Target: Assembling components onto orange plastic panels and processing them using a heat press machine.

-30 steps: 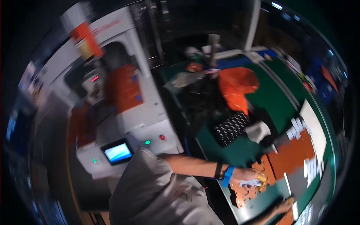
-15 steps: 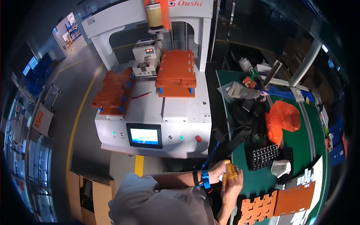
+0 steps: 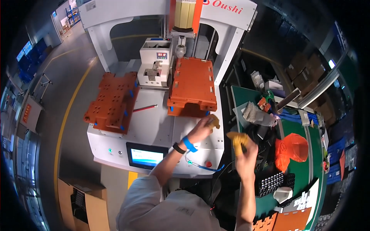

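Note:
My left hand point(image 3: 201, 130) reaches over the front right of a white machine, just before the orange-brown fixture plate point(image 3: 192, 82). Yellow coverings, which look like finger cots point(image 3: 214, 121), sit on its bent fingertips. To the right, my right hand point(image 3: 246, 152) hangs in the air, its fingers apart. They wear similar yellow coverings point(image 3: 239, 140), one pointing left and one downward. The hands are well apart, and I make out nothing held in either. A blue wrist strap point(image 3: 189, 144) and a black band circle my left wrist.
A second orange-brown fixture point(image 3: 113, 102) stands left on the machine, beside a red pen-like tool point(image 3: 145, 108) and a white screw feeder point(image 3: 155, 63). Above hangs the driver head point(image 3: 181, 50). A green bench point(image 3: 300, 169) at right bears an orange bag point(image 3: 291, 151) and black trays point(image 3: 271, 184).
Both hands, together at the lower right before, have separated. My left hand has moved up and left over the machine, my right hand upward. The view has shifted nearer to the machine.

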